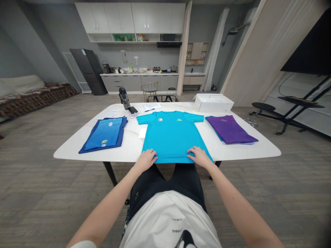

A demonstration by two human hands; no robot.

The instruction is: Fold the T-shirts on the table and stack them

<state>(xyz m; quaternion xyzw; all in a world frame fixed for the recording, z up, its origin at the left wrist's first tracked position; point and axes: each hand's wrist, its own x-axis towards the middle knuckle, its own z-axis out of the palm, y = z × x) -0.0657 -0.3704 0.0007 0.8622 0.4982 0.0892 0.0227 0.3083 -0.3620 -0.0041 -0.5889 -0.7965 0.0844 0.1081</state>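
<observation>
A turquoise T-shirt (173, 134) lies spread flat on the white table, its neck toward the far side and its hem along the near edge. Two small prints show on its chest. My left hand (147, 159) is at the left part of the hem, fingers curled and closed on the fabric. On the right part of the hem, my right hand (199, 157) has its fingers bent onto the cloth in the same way. The undersides of both hands are hidden.
Folded blue shirts (107, 132) lie on the table (69, 148) at left, folded purple shirts (230, 128) at right. Toward the back are a dark bottle (124, 99), a phone (132, 110), a pen (149, 110), papers (153, 106) and a white box (214, 103).
</observation>
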